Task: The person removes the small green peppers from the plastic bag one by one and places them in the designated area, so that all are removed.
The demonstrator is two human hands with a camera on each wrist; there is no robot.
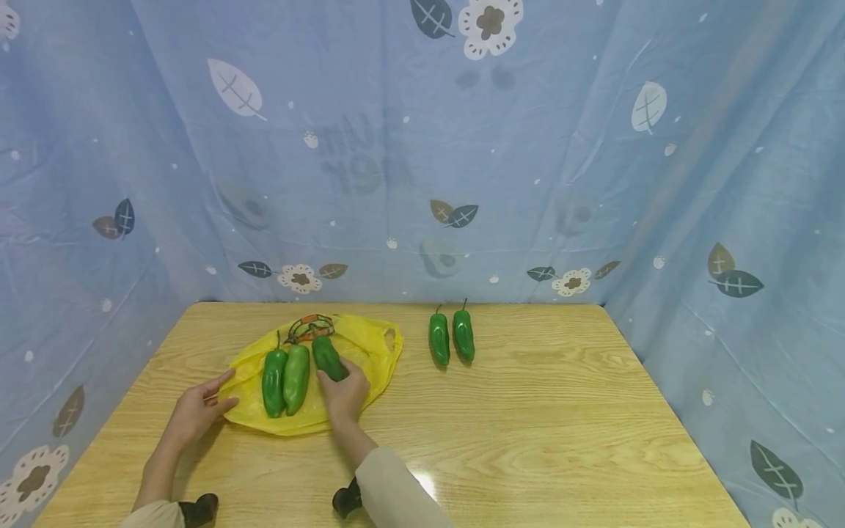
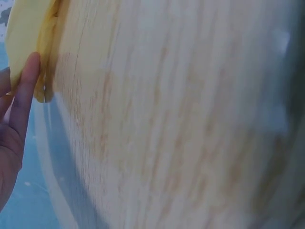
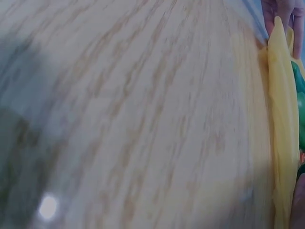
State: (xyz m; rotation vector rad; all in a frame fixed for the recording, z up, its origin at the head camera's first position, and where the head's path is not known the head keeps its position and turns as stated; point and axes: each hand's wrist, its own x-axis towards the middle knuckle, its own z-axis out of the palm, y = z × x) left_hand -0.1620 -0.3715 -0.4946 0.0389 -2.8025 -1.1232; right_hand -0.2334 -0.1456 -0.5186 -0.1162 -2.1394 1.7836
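Note:
A yellow plastic bag point(image 1: 370, 330) lies spread on the table's left side, with two green peppers, a darker one point(image 1: 273, 381) and a lighter one point(image 1: 296, 378), side by side on it. My right hand point(image 1: 346, 392) grips a third green pepper point(image 1: 326, 357) over the bag, just right of that pair. At the bag's left edge is my left hand point(image 1: 198, 411), its thumb and fingers on either side of the plastic; the left wrist view shows its fingers point(image 2: 26, 90) against the yellow film. Most of the right hand falls outside the right wrist view.
Two more green peppers, one point(image 1: 439, 339) beside another point(image 1: 463, 336), lie near the back edge of the wooden table point(image 1: 541, 411). A blue patterned curtain point(image 1: 396, 147) stands behind the table and along both sides.

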